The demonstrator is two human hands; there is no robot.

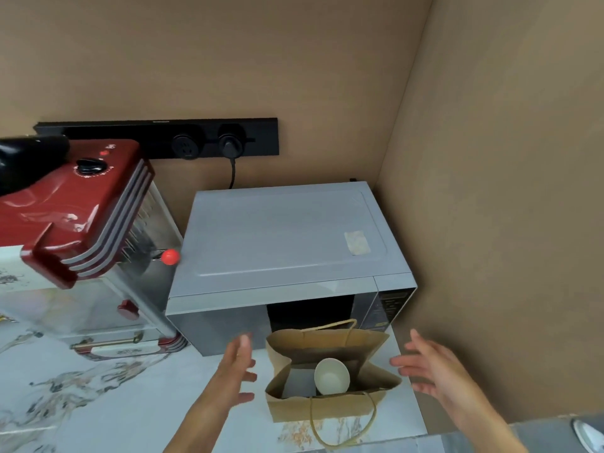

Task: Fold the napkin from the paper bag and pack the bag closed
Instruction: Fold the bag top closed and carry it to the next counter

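A brown paper bag stands open on the marble counter, right in front of the microwave. Inside it lies a white paper cup on its side, beside a pale flat sheet that may be the napkin. The bag's twisted paper handles hang at front and back. My left hand hovers just left of the bag, fingers spread, holding nothing. My right hand hovers to the bag's right, also spread and apart from it.
A grey microwave stands directly behind the bag. A red and chrome countertop oven sits at left. A black socket strip with one plug runs along the tan wall. Another tan wall closes the right side. The marble counter extends left.
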